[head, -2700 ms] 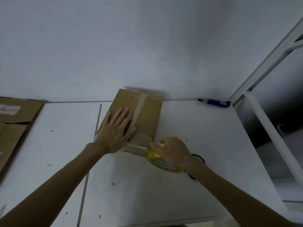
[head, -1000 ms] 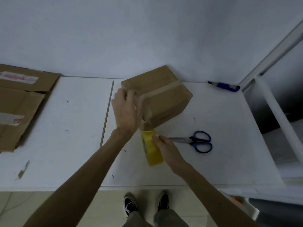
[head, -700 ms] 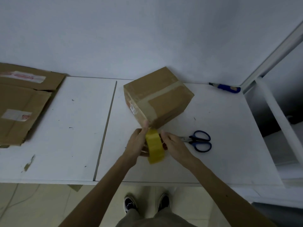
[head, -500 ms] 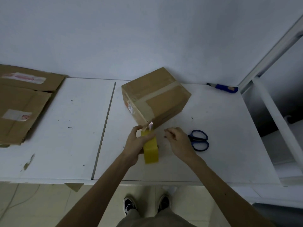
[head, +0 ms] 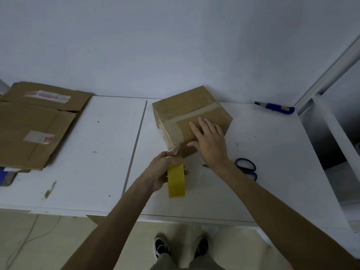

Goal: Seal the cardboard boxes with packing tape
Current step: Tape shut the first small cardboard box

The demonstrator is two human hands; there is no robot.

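Head view looks down on a white counter point(head: 97, 172) set against a pale wall, with the cardboard box point(head: 191, 115) standing near its back edge, turned so one corner points toward the person. A band of tan tape runs across the box top and down its near face. Of the two hands, the right hand point(head: 209, 139) lies flat on the box with fingers spread. The left hand point(head: 162, 172) grips the yellow tape roll point(head: 176, 181) just in front of that corner, a clear strip point(head: 174, 151) running up to it. Blue-handled scissors point(head: 246, 168) lie partly under the right forearm. A blue utility knife point(head: 276, 108) sits at the back right edge. Flattened cardboard point(head: 33, 131) covers the left end, and bare counter with a seam point(head: 136, 145) separates it from the box.
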